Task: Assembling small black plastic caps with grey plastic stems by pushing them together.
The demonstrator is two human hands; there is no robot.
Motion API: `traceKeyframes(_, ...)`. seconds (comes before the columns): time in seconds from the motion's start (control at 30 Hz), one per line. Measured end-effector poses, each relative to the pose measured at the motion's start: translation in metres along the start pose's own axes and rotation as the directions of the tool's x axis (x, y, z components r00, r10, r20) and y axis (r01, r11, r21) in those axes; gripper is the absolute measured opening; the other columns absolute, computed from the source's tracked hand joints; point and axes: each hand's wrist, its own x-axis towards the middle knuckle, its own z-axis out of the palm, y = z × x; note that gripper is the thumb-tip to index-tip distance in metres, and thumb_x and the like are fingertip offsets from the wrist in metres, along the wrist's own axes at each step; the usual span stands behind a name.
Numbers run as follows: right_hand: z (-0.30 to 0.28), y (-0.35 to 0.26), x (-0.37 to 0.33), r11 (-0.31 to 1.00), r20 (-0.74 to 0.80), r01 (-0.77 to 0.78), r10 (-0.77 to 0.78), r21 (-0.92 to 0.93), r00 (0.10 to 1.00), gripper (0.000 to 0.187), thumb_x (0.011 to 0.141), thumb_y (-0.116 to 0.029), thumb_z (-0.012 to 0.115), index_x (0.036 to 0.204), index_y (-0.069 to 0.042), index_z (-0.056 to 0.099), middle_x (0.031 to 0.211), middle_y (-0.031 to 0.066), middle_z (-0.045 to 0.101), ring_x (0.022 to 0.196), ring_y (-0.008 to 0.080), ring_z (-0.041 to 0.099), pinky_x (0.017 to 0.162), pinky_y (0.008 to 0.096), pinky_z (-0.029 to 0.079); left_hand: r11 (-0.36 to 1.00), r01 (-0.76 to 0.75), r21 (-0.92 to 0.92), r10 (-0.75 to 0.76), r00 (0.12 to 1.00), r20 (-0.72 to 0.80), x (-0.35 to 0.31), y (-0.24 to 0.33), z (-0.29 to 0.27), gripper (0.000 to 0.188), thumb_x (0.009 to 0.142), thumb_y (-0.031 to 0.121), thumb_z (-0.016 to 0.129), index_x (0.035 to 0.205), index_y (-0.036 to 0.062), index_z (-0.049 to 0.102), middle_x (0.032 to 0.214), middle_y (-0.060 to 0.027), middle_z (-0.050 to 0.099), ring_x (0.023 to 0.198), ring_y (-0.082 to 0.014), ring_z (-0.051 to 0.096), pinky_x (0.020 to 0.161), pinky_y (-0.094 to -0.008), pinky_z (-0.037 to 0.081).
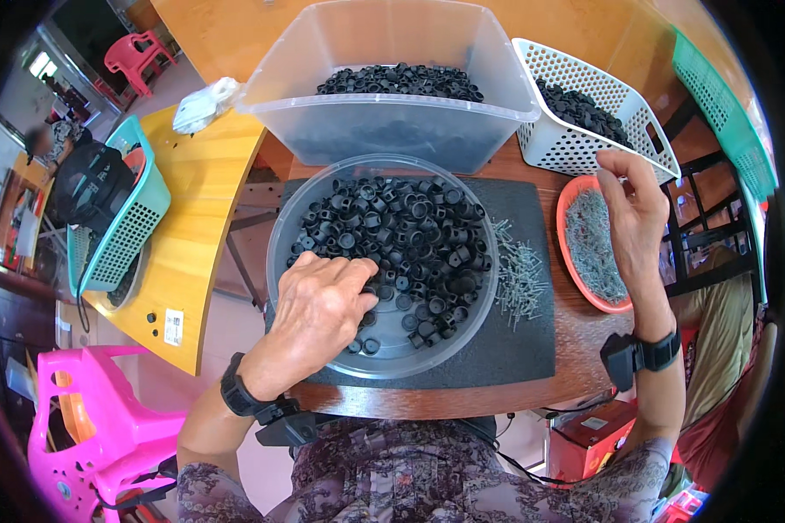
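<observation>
A round clear plastic basin (292, 344) holds many small black plastic caps (384, 222). My left hand (323, 296) reaches over its near left rim, with curled fingers down at the caps; the fingertips and whatever they grip are hidden. Above an orange-red oval bowl (574, 270) of thin metal pins (595, 244), my right hand (634, 209) is raised in front of the white basket. Its fingers are bent in and the thumb is close to the index finger; anything between them is too small to make out. More pins (521, 277) lie loose on the black mat (523, 362) beside the basin.
Behind the basin stands a large clear tub (384, 131) of black parts. A white perforated basket (576, 152) with black pieces is at back right. To the left are a yellow table (179, 235), a teal basket (153, 205) and a pink chair (105, 418). Another person sits at right.
</observation>
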Motion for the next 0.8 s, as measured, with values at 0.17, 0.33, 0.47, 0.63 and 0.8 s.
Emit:
traceKeyframes(0.17,-0.011,-0.013,-0.027,0.996,0.074,-0.088,0.087,0.008,0.993,0.012,0.081,0.001,0.06,0.093,0.0,0.062,0.084,0.0046,0.06,0.076,0.0102,0.054,0.066,0.0242,0.042,0.991,-0.061,0.116,0.064,0.998,-0.024,0.007,0.0,0.005,0.02,0.067,0.002,0.07,0.086,0.0026,0.063,0.065,-0.0084,0.056,0.061,-0.0257,0.053,0.063,-0.035,0.038)
traceKeyframes(0.33,-0.014,-0.023,-0.045,0.992,0.108,-0.106,0.099,0.061,0.989,0.013,0.08,0.005,0.059,0.092,0.0,0.061,0.086,0.0049,0.061,0.078,0.0111,0.055,0.069,0.0234,0.043,0.974,-0.103,0.201,0.084,0.991,0.101,0.013,-0.002,0.008,0.015,0.068,0.003,0.068,0.083,0.0048,0.063,0.063,-0.0074,0.056,0.06,-0.0252,0.054,0.062,-0.0346,0.035)
traceKeyframes(0.47,-0.011,-0.025,-0.055,0.991,0.141,-0.085,0.071,0.103,0.988,0.013,0.079,0.006,0.06,0.091,0.001,0.061,0.086,0.0056,0.061,0.077,0.0129,0.055,0.068,0.024,0.043,0.984,-0.079,0.159,0.061,0.992,0.11,0.013,-0.007,0.01,0.011,0.068,0.005,0.067,0.077,0.0053,0.062,0.06,-0.0078,0.058,0.06,-0.0254,0.055,0.063,-0.0352,0.035)
traceKeyframes(0.63,-0.013,-0.034,-0.064,0.994,0.147,-0.056,0.042,0.095,0.988,0.013,0.079,0.007,0.059,0.09,0.0,0.061,0.084,0.0066,0.06,0.074,0.0149,0.055,0.066,0.0252,0.043,0.982,-0.096,0.163,0.066,0.982,0.177,0.01,-0.003,0.004,0.008,0.067,0.005,0.066,0.073,0.0051,0.061,0.06,-0.0082,0.058,0.059,-0.0261,0.055,0.064,-0.0357,0.034)
traceKeyframes(0.8,-0.013,-0.042,-0.07,0.993,0.172,-0.053,0.035,0.102,0.984,0.013,0.077,0.007,0.06,0.088,0.0,0.061,0.084,0.0075,0.06,0.073,0.0162,0.055,0.064,0.0263,0.043,0.975,-0.148,0.165,0.123,0.981,0.15,0.006,-0.003,0.006,0.008,0.067,0.004,0.066,0.069,0.0047,0.058,0.06,-0.0098,0.057,0.058,-0.0272,0.053,0.064,-0.0354,0.034)
